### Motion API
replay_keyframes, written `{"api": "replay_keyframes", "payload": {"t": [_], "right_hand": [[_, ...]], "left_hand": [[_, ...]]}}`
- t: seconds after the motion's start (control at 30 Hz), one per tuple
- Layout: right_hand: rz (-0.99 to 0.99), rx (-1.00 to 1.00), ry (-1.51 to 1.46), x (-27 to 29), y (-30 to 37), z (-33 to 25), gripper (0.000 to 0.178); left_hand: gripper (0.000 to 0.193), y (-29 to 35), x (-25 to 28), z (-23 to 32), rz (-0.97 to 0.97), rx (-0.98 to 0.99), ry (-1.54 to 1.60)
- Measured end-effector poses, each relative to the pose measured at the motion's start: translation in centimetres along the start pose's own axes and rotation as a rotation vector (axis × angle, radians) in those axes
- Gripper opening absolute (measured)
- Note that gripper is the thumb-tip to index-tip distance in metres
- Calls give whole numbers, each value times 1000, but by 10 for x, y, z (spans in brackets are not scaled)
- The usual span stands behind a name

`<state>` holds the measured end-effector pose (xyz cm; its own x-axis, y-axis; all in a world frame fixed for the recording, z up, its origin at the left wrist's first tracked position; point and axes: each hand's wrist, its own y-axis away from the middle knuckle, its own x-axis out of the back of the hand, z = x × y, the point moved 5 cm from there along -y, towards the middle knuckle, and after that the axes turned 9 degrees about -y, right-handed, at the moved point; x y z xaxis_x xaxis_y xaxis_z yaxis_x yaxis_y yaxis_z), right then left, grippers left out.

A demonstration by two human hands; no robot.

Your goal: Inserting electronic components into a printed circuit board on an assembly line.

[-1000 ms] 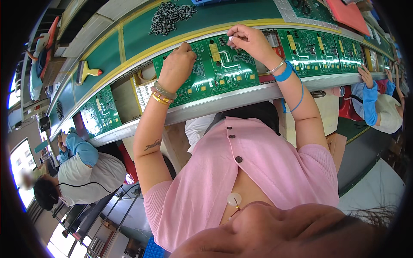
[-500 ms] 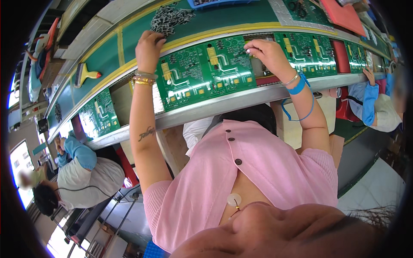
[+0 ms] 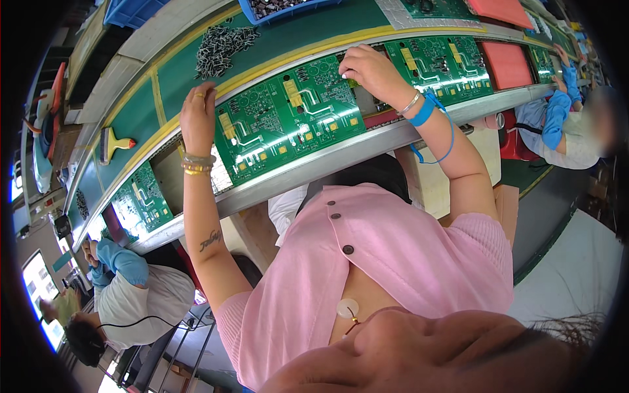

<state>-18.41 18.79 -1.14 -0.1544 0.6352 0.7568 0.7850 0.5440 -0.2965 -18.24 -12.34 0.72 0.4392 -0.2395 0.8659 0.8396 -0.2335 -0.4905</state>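
Note:
A green circuit board (image 3: pixel 262 124) with yellow parts lies on the metal-edged line before me. At its upper left corner is my left hand (image 3: pixel 198 118), with thumb and fingers drawn together; anything between them is too small to make out. Just beyond the fingertips, a heap of small dark components with metal legs (image 3: pixel 224 49) rests on the green bench. My right hand (image 3: pixel 375 73) is over the board's upper right corner, its fingers bent in a pinch. Whatever it may hold is hidden. A blue strap (image 3: pixel 424 113) with a coiled cord circles my right wrist.
More boards stand along the line at the right (image 3: pixel 439 69) and left (image 3: pixel 141 200). A yellow-handled brush (image 3: pixel 116 145) lies left on the bench. A blue bin (image 3: pixel 288 8) of parts sits at the far edge. Co-workers sit on both sides, one in blue sleeves (image 3: pixel 557 121).
My left hand has drawn back from the edge of the component heap toward the board. My right hand has shifted slightly farther away along the board's corner. The whole view has turned a little.

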Motion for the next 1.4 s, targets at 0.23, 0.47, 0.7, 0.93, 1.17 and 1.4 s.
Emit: {"api": "replay_keyframes", "payload": {"t": [0.23,0.47,0.7,0.93,1.17,1.4], "right_hand": [[16,20,-23,-2,-2,-1,6],[37,87,-47,-6,7,1,9],[-4,51,-195,-5,19,-66,19],[-105,114,-375,-65,48,-107,20],[-105,76,-386,-69,53,-106,23],[-109,70,-383,-69,52,-105,21]], "left_hand": [[15,35,-21,-3,-307,307,667],[9,50,-41,-15,-334,499,957],[13,36,-17,14,-392,508,862],[9,5,-15,54,-357,56,519],[9,4,-21,60,-420,-25,394],[7,1,-13,70,-401,-144,273]]}}
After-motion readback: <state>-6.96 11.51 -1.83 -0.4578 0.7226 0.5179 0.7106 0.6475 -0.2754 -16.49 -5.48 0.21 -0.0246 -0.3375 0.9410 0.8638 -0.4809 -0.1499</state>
